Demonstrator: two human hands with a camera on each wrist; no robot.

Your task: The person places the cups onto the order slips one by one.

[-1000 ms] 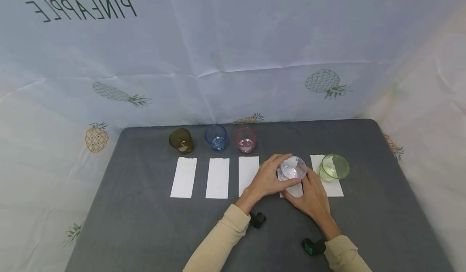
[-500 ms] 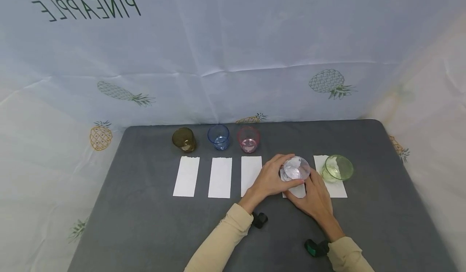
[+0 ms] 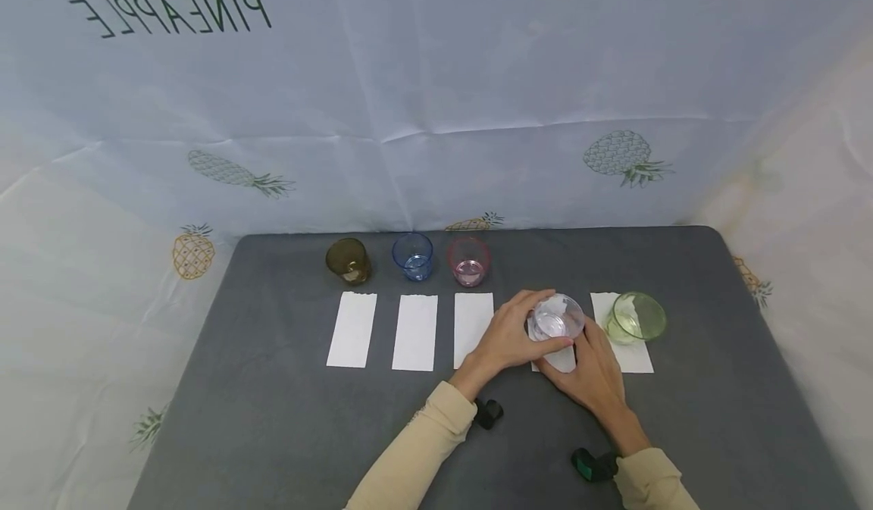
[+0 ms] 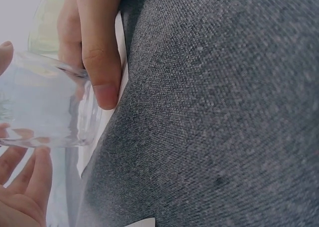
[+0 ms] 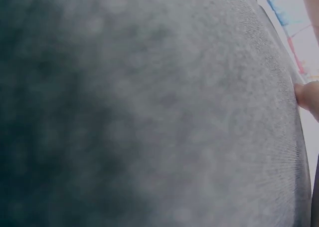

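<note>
A clear glass tumbler [image 3: 555,318] is over the fourth white paper strip [image 3: 563,360], counted from the left; whether its base touches the paper is hard to tell. My left hand [image 3: 513,334] grips the tumbler between thumb and fingers. My right hand [image 3: 592,370] lies low beside the tumbler's base, its fingers extended along the right side. In the left wrist view the right thumb [image 4: 102,72] rests on the paper by the base. A green glass [image 3: 636,319] stands on the rightmost strip [image 3: 630,358], just right of the right hand.
Along the back of the grey table [image 3: 286,411] stand a brown glass [image 3: 348,261], a blue glass [image 3: 413,258] and a pink glass [image 3: 469,261]. In front of them lie three more paper strips, the left [image 3: 352,330], middle [image 3: 415,333] and right [image 3: 472,328]. A pineapple-printed cloth [image 3: 436,116] hangs behind.
The whole head view has shifted slightly, so everything appears a little further right. Hands and tumbler keep nearly the same place relative to the paper strips.
</note>
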